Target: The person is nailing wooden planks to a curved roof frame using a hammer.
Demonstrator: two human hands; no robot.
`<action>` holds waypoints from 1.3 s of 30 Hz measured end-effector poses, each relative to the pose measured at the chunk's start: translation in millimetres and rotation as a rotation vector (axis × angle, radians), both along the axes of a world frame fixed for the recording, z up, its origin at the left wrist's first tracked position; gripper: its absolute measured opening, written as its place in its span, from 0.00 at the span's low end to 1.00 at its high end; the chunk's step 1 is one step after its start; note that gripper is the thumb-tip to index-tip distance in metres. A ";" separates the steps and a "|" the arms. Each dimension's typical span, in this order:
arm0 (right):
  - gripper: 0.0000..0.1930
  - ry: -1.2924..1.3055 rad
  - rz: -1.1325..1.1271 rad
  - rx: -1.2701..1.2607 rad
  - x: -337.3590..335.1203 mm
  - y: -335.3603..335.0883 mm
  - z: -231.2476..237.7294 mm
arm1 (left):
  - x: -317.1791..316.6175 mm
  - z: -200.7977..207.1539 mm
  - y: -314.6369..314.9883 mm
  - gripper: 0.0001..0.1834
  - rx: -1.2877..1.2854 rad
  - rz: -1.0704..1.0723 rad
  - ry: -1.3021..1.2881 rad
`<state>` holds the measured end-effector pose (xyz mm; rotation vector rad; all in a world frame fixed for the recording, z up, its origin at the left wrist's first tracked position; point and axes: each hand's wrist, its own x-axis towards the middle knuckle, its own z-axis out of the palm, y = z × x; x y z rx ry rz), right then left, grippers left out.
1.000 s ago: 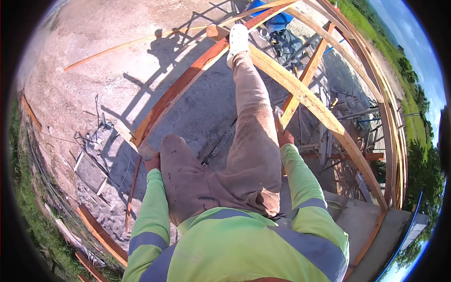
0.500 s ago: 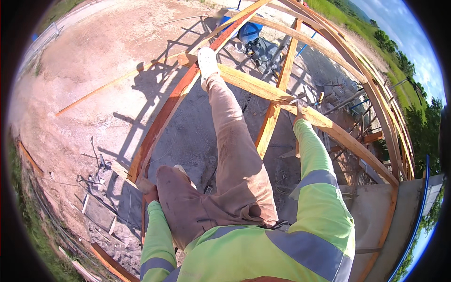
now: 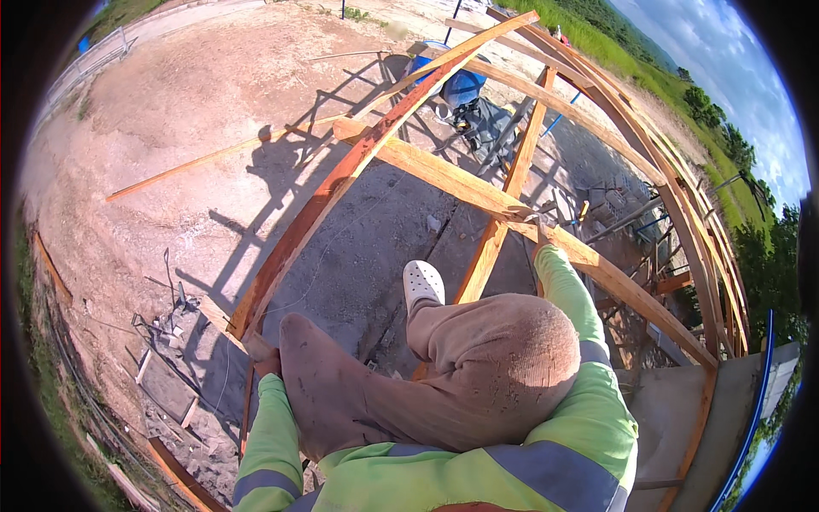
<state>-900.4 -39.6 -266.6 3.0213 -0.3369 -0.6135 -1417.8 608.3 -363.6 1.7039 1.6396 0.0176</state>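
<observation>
My left hand is closed round the end of a short wooden board, by the lower end of a reddish sloping beam. My right hand is closed against a long crossing beam. It grips what looks like a hammer, its grey metal head lying over the beam; the fingers partly hide the handle. My right knee is bent up high beside my right arm, and a white perforated clog hangs among the beams. My left knee is bent beside my left hand.
A diagonal timber runs under the crossing beam. Further timbers curve along the right, above a grey wall. Far below, the ground holds blue drums, dark sheeting, scrap wood and a long thin pole.
My right leg has drawn back from the reddish beam; its foot has come off the beam and the knee has risen toward my right arm. Both hands keep their places.
</observation>
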 end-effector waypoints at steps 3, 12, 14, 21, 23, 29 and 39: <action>0.39 0.066 0.173 -0.033 -46.3 72.1 38.0 | -40.2 -2.8 17.5 0.49 -0.094 0.064 0.058; 0.31 0.026 -0.214 0.233 -20.2 47.6 68.7 | 15.0 -45.3 57.9 0.45 -0.005 -0.099 0.023; 0.30 0.053 -0.169 0.272 -23.8 57.7 101.6 | 15.9 -26.3 59.8 0.45 0.003 -0.126 0.034; 0.28 -0.015 0.072 0.362 -0.6 130.3 266.3 | 16.6 10.2 66.4 0.44 0.014 -0.199 0.076; 0.28 -0.053 0.150 0.402 1.3 155.1 299.2 | 18.0 16.2 68.1 0.44 0.012 -0.223 0.084; 0.26 -0.147 0.401 0.545 9.3 280.6 346.0 | 25.6 31.4 76.8 0.43 0.010 -0.359 0.145; 0.23 -0.014 0.342 0.591 -41.2 321.8 240.8 | 22.7 45.6 79.8 0.42 0.029 -0.432 0.219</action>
